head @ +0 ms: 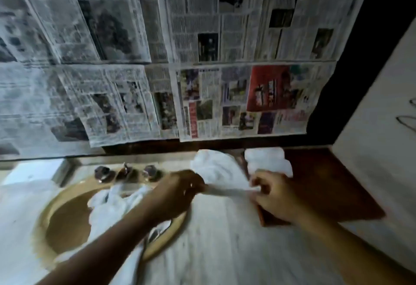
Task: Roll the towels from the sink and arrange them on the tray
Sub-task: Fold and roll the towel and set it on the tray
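A white towel (pixel 216 170) is stretched taut above the counter between my two hands. My left hand (pixel 180 192) grips its left edge and my right hand (pixel 272 192) pinches its right edge. More white towels (pixel 110 206) lie bunched in the tan sink (pixel 63 224) at the left, partly under my left forearm. A dark brown tray (pixel 326 185) sits on the right of the counter, and a white rolled towel (pixel 265 161) rests at its far left corner.
The tap and two round handles (pixel 126 172) stand behind the sink. The pale marble counter (pixel 225 239) runs toward me. Newspaper sheets (pixel 202 82) cover the wall behind, and a white side wall (pixel 382 127) closes off the right.
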